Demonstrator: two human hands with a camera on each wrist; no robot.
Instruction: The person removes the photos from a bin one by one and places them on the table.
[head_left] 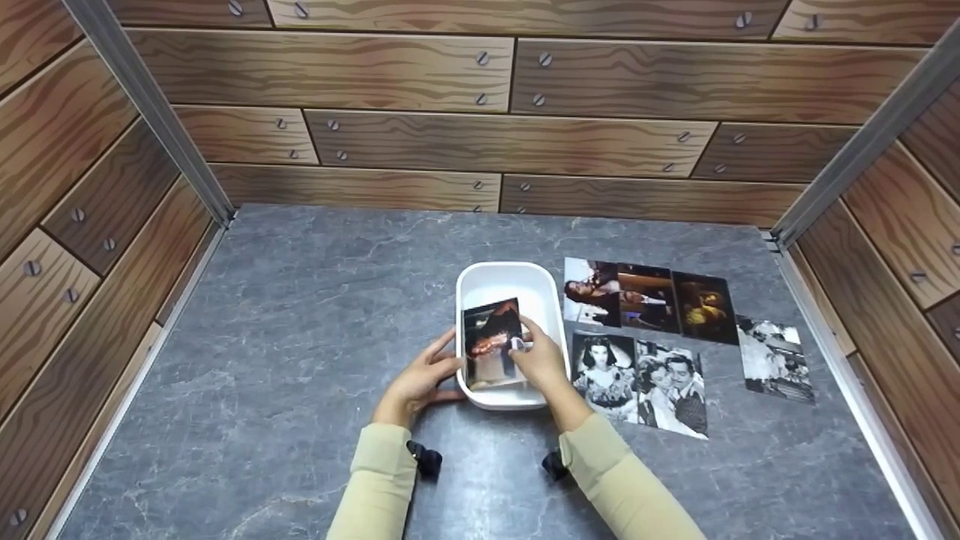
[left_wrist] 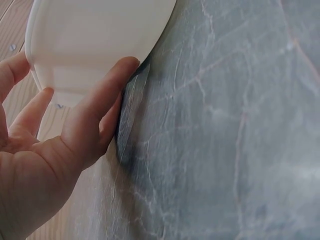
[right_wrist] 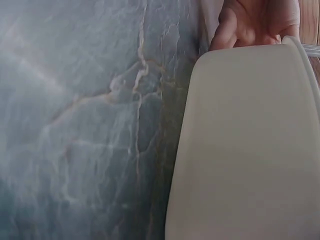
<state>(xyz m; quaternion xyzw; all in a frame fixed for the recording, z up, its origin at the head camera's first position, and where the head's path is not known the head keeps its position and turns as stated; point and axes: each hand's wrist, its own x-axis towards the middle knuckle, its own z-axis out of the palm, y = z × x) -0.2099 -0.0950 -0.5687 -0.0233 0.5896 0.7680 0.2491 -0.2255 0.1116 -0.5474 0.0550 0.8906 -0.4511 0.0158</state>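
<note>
White plastic tub [head_left: 501, 289]: left hand [head_left: 416, 379] rests open-fingered against its wall; right hand [head_left: 541, 358] pinches a photograph [head_left: 491, 343] inside.

The tub [head_left: 510, 289] is plain white, with a glossy white outer wall in both wrist views. The photo [head_left: 491, 343] standing in it is a colour print, dark at the top with reddish-brown tones in the middle and pale beige at the bottom. The tabletop [head_left: 315, 315] is grey stone-patterned, veined with thin pale and faintly rust-coloured lines. Of the 6 photos [head_left: 645, 352] lying on it, 3 are black-and-white and 2 are dark brown with warm yellow-orange patches. The walls [head_left: 420, 135] carry a cartoon-like brown wood-plank print with grey screw heads. Both sleeves [head_left: 622, 487] are pale beige.
</note>
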